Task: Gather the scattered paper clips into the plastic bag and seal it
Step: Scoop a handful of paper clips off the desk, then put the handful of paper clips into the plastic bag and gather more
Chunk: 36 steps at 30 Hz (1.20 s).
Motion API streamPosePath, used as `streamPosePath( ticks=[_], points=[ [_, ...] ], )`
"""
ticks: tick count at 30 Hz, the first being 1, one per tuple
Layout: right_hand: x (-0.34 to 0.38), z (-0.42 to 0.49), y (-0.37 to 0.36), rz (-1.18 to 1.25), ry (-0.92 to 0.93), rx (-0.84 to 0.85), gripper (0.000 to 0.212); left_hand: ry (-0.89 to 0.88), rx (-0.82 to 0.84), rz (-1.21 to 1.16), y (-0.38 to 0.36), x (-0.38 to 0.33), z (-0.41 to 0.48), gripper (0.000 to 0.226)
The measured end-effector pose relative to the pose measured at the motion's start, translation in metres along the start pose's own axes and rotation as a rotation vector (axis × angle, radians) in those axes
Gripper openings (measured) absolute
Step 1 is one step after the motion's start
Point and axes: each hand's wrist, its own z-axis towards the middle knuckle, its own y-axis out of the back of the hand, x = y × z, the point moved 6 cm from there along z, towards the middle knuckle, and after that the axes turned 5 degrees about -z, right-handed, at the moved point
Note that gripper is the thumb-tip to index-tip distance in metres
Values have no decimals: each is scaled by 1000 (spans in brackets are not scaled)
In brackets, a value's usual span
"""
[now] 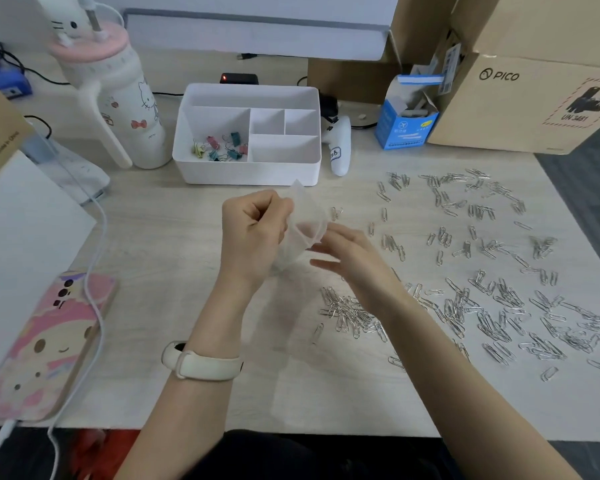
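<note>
Clear plastic, thin and crumpled, makes up the plastic bag (300, 226), which is held above the wooden desk (174, 244) between both hands. In the head view, the left hand (253, 233) is curled closed, its thumb and fingers pinching the bag's left edge; a pale wristband (201, 365) sits on that forearm. The right hand (347, 251) is blurred, its fingers loosely spread and reaching to the bag's right side; whether it actually grips the plastic cannot be told. The bag looks empty as far as can be seen.

Silver paper clips (482, 271) lie scattered across the desk to the right of the right hand, with a denser heap just below that wrist and more spread far to the right.

Beyond the hands stands a white organiser tray (248, 171) with several compartments; its near-left compartment holds coloured binder clips (220, 147), and the others look bare. To the left of the tray stands a white cartoon-printed bottle (132, 109) with a pink lid. A phone (42, 344) in a pink case lies well left of the left forearm, with a white cable (97, 237) running past it. A blue carton (404, 124) and a cardboard box (520, 102) sit far right, beyond the clips.
</note>
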Motion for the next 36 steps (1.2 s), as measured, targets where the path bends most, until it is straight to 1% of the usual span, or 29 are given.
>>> streamPosePath(
  ticks=[3,6,8,10,13,16,20,23,25,26,27,30,32,34,36],
  points=[
    [-1,-1,-20,75,-3,156,23,-30,-69,-19,5,-8,-2,45],
    [-2,-2,-35,105,-24,269,29,-56,-153,-20,9,-12,-6,44],
    [-6,-1,-44,107,-61,320,34,-47,-215,-28,12,-7,-10,44],
    [-13,1,-45,97,-108,319,37,-9,-274,-13,15,4,-11,43],
    [-21,3,-32,24,-141,208,36,87,-329,34,19,28,-11,39],
    [-27,2,-5,-31,-113,10,28,181,-385,2,15,49,-13,35],
    [-26,-4,37,-145,18,-281,18,245,-424,-57,8,74,-8,26],
    [-26,-12,66,-336,90,-464,17,253,-409,-8,2,90,-4,16],
    [-27,-17,84,-505,124,-560,21,211,-343,81,-8,94,-2,7],
    [-29,-19,91,-592,143,-590,24,172,-282,163,-14,96,0,4],
    [-30,-20,96,-678,161,-594,28,123,-209,266,-21,95,2,7],
    [-40,-14,103,-890,151,-496,39,-88,99,569,-55,96,7,24],
    [-44,-10,102,-991,167,-408,43,-140,309,704,-79,104,8,31],
    [-45,-5,98,-1038,193,-327,46,-132,425,847,-92,114,11,42],
    [-44,-2,96,-1064,234,-278,44,-110,458,1052,-96,128,16,53]
  ],
)
